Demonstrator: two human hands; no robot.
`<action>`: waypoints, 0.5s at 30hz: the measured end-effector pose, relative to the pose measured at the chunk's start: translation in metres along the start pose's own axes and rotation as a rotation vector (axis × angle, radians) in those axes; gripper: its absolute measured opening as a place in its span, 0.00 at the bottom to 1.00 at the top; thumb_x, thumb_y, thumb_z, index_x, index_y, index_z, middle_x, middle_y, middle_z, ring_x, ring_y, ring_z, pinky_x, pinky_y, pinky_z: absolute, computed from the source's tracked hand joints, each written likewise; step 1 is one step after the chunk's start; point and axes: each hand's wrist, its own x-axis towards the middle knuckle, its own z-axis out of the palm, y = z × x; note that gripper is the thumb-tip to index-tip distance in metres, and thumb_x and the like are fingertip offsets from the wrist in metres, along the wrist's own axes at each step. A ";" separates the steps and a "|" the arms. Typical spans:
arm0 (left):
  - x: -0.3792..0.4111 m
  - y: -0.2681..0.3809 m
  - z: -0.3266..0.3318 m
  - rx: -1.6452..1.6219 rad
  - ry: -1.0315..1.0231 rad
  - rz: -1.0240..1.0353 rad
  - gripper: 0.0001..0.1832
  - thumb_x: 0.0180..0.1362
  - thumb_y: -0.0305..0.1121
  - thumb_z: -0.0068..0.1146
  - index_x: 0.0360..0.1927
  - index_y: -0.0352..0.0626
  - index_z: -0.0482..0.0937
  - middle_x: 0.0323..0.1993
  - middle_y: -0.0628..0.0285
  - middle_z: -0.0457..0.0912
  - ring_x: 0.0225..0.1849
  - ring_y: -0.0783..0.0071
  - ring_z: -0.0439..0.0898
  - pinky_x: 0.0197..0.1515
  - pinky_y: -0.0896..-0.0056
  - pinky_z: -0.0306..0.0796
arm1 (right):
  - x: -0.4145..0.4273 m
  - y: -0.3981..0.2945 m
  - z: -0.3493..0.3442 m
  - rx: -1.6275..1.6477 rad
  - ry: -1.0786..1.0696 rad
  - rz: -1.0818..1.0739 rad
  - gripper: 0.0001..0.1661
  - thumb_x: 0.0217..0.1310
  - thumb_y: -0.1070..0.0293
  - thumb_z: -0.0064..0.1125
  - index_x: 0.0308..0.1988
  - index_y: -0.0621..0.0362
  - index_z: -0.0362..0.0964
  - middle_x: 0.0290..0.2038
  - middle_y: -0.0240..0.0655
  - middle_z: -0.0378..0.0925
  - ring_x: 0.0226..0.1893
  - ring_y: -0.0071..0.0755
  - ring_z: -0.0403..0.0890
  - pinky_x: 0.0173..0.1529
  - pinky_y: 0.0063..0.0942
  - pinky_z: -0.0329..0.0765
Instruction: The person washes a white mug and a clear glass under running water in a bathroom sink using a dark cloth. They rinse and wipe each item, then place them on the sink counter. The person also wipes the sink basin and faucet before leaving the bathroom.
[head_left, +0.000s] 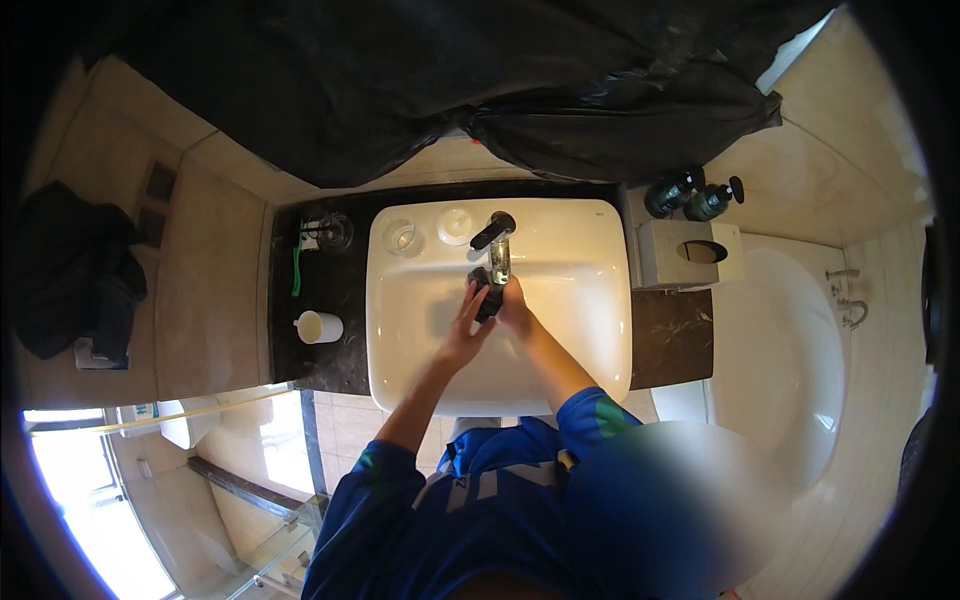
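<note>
Both my hands are over the white washbasin (427, 360), just below the spout of the faucet (501, 244) with its dark lever. My left hand (466, 330) has its fingers spread against a small dark object (487, 300), whose kind I cannot tell. On the object's other side, my right hand (515, 309) is partly blurred and grips it near the spout. A clear glass (403, 238) and a round whitish dish (454, 226) stand on the basin's back ledge, left of the faucet.
On the dark counter at left are a white mug (320, 328), a green toothbrush (296, 271) and a glass holder (335, 232). A tissue box (660, 255) and two pump bottles (706, 202) stand at right, beside a bathtub (780, 360). Black plastic sheeting (360, 90) hangs beyond the basin.
</note>
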 end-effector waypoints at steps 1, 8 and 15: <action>0.000 -0.019 0.012 0.155 0.098 0.177 0.34 0.59 0.33 0.56 0.69 0.46 0.57 0.70 0.47 0.51 0.70 0.48 0.55 0.67 0.54 0.56 | -0.007 0.006 0.013 0.056 0.013 0.002 0.24 0.66 0.50 0.38 0.46 0.57 0.70 0.35 0.39 0.78 0.36 0.36 0.81 0.40 0.34 0.79; 0.036 -0.050 0.042 0.239 0.220 -0.116 0.22 0.54 0.43 0.62 0.46 0.38 0.76 0.43 0.48 0.78 0.45 0.58 0.78 0.45 0.60 0.72 | -0.062 -0.019 0.013 0.249 0.335 0.326 0.38 0.68 0.34 0.28 0.53 0.56 0.66 0.53 0.40 0.72 0.53 0.39 0.73 0.60 0.38 0.69; 0.090 -0.094 0.046 0.215 0.054 -0.431 0.18 0.46 0.48 0.63 0.20 0.41 0.81 0.16 0.64 0.78 0.19 0.76 0.76 0.23 0.68 0.69 | -0.110 -0.001 0.013 0.163 0.684 0.362 0.38 0.68 0.37 0.33 0.67 0.49 0.50 0.61 0.52 0.62 0.59 0.53 0.67 0.63 0.55 0.65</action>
